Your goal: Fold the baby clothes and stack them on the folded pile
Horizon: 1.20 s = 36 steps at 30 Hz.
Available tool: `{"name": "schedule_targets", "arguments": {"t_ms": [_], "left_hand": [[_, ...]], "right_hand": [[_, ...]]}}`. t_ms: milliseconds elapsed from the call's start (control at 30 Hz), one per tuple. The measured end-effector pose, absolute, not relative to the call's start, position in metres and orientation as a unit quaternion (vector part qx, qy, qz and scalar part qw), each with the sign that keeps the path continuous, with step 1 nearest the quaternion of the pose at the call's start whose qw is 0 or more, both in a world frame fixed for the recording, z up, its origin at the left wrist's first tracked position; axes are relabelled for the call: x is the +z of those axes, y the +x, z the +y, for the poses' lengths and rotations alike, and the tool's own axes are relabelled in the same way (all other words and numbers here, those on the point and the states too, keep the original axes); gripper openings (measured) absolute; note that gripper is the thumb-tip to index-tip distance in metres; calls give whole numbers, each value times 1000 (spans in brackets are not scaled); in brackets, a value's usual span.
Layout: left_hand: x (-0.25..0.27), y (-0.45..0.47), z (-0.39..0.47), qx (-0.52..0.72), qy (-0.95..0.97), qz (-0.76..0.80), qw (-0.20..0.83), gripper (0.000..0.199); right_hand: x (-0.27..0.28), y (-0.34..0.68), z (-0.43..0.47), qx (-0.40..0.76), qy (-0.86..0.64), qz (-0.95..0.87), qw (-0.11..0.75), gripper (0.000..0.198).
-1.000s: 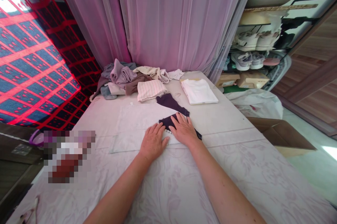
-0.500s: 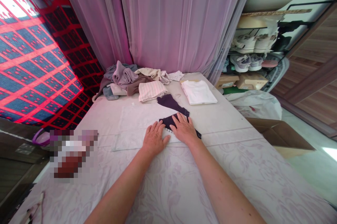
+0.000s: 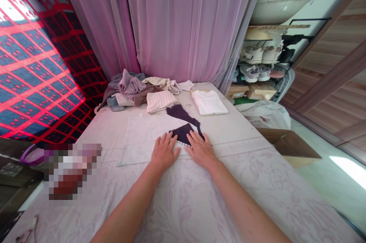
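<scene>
A white garment (image 3: pixel 144 134) with dark purple sections lies flat on the bed cover (image 3: pixel 183 197). One dark strip (image 3: pixel 183 114), which looks like a sleeve, slants along its far right side. Nearer to me is a folded dark piece (image 3: pixel 182 134) with a white dotted edge. My left hand (image 3: pixel 164 152) rests flat at the left end of this piece, fingers stretched out over its edge. On its right part lies my right hand (image 3: pixel 201 151), palm down with fingers spread. Neither hand grips anything.
Behind lie a striped folded cloth (image 3: pixel 161 101), a heap of clothes (image 3: pixel 130 87) and a folded white garment (image 3: pixel 209 102). A purple curtain (image 3: pixel 177 26) hangs at the back. Right of the bed stand a shoe rack (image 3: pixel 257 62) and an open cardboard box (image 3: pixel 286 146).
My right hand has slid slightly toward me over the dark piece, uncovering more of it. My left hand stays by its left end. The view has shifted a little.
</scene>
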State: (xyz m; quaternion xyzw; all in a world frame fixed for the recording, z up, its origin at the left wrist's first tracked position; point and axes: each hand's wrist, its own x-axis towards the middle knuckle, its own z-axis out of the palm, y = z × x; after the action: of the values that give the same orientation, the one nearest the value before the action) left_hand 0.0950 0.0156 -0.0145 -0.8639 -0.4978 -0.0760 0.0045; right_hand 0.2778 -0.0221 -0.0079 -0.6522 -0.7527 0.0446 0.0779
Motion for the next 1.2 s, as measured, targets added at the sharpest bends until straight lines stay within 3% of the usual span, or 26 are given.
{"name": "schedule_targets", "arguments": {"t_ms": [333, 633, 800, 1200], "left_hand": [[-18, 94, 18, -86, -867, -492, -2, 54], [-7, 93, 7, -150, -881, -447, 41, 43], [-7, 92, 0, -124, -892, -431, 53, 40], [-17, 16, -11, -85, -850, -519, 15, 55]], "right_hand": [[-10, 276, -53, 57, -693, -716, 63, 58], [-15, 277, -64, -24, -752, -642, 145, 46], [-14, 275, -63, -14, -726, -674, 135, 43], [-20, 278, -65, -51, -753, -637, 154, 42]]}}
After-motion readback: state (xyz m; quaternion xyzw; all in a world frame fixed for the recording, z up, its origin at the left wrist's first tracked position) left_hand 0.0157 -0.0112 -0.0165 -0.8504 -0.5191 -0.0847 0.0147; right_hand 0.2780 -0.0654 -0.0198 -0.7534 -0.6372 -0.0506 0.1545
